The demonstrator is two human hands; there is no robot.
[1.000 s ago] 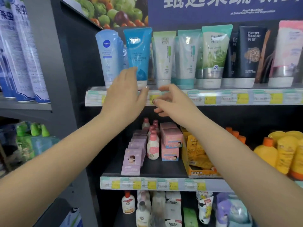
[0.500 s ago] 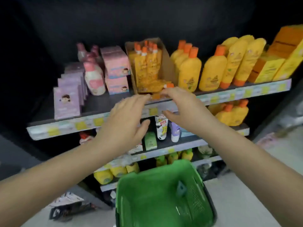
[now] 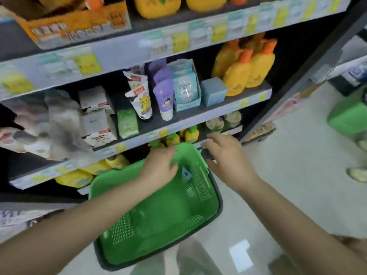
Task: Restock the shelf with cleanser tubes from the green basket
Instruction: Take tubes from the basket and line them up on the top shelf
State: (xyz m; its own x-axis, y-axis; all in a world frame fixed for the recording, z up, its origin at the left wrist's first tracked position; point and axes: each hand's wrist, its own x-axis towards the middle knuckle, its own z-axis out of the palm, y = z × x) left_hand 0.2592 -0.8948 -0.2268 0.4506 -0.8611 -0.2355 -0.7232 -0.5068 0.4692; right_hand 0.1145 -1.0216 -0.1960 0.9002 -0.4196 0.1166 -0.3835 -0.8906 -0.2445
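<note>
The green basket sits on the floor below me, in front of the shelving. One pale blue cleanser tube leans against its far right wall. My left hand hangs over the far end of the basket, fingers spread and empty, just left of the tube. My right hand hovers over the basket's far right corner, fingers apart, holding nothing. The shelf with the cleanser tubes is out of view above.
Shelves hold purple and cartoon tubes, yellow bottles and white boxes. A dark upright post borders the shelving on the right. Another green basket and someone's shoes are on the pale floor at right.
My view has swung down from the top cleanser shelf to the floor. Both hands have dropped from the shelf edge to just above the green basket.
</note>
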